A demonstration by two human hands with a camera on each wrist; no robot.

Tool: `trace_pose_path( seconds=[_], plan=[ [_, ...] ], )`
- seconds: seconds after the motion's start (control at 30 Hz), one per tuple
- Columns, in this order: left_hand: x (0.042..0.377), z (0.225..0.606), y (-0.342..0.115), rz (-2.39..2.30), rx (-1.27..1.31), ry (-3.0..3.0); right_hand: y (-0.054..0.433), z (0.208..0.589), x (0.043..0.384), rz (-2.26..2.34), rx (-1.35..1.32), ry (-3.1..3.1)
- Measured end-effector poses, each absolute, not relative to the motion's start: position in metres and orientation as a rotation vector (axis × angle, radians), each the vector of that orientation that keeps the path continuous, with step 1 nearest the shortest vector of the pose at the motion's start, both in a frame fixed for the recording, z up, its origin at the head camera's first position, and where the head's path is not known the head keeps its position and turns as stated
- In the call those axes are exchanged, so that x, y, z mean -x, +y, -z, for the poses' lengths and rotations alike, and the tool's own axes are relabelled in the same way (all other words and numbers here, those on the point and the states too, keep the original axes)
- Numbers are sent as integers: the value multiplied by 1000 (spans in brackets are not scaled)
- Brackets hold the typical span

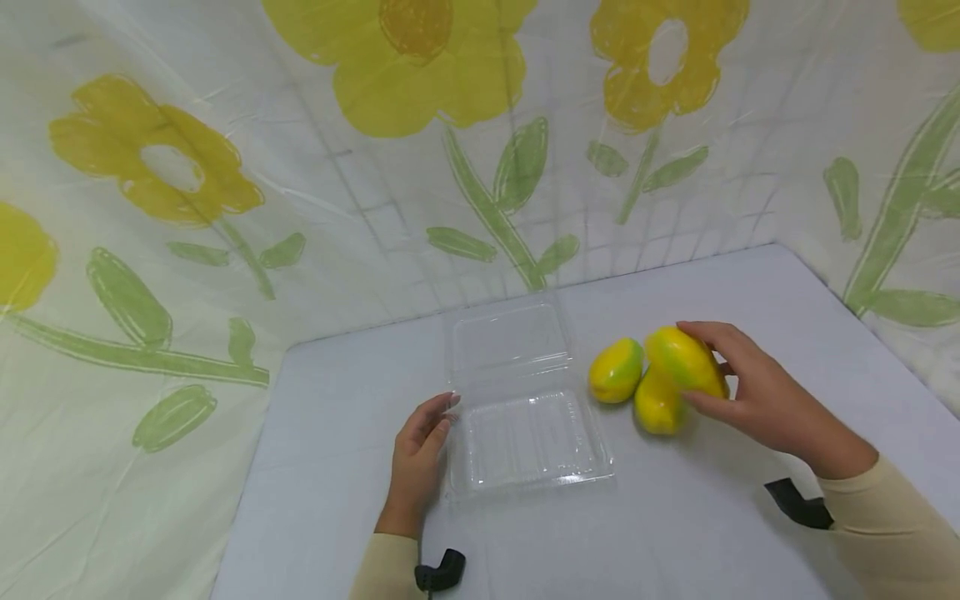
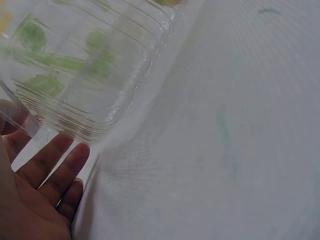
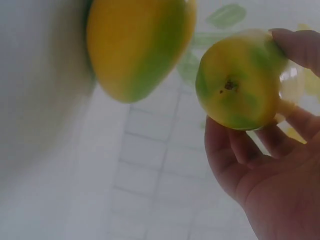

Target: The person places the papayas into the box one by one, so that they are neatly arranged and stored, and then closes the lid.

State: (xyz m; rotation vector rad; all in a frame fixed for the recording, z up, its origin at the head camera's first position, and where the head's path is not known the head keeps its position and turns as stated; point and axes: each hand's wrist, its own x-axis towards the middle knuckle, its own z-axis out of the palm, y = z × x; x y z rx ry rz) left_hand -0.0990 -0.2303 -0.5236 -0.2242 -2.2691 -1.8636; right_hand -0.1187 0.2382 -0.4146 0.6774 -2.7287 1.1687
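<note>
My right hand [image 1: 757, 392] grips a yellow-green mango [image 1: 684, 360] between thumb and fingers; the right wrist view shows the stem end of this held mango [image 3: 240, 82]. In the head view it overlaps a second mango [image 1: 660, 404], and a third mango [image 1: 617, 372] lies just left of them. An opened clear plastic clamshell box [image 1: 528, 442] lies on the table, its lid [image 1: 512, 337] folded back toward the wall. At the left edge of the box, my left hand [image 1: 420, 454] pinches the rim; the left wrist view shows the other fingers [image 2: 65, 172] loosely extended beneath it.
The table [image 1: 330, 467] has a pale cover. Behind it and along both sides hangs a white sheet [image 1: 345, 275] printed with yellow flowers and green leaves. A black wrist mount [image 1: 441, 572] sits by the left sleeve, another black mount [image 1: 798, 504] by the right.
</note>
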Motion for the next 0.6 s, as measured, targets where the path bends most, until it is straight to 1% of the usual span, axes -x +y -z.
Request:
trace_pose_path(
  seconds=[0.33, 0.6],
  plan=[
    [99, 523, -230, 1862, 238, -2265, 210, 404, 121, -1164, -932, -2594],
    [98, 523, -231, 1859, 230, -2272, 190, 399, 120, -1194, -1045, -2562]
  ],
)
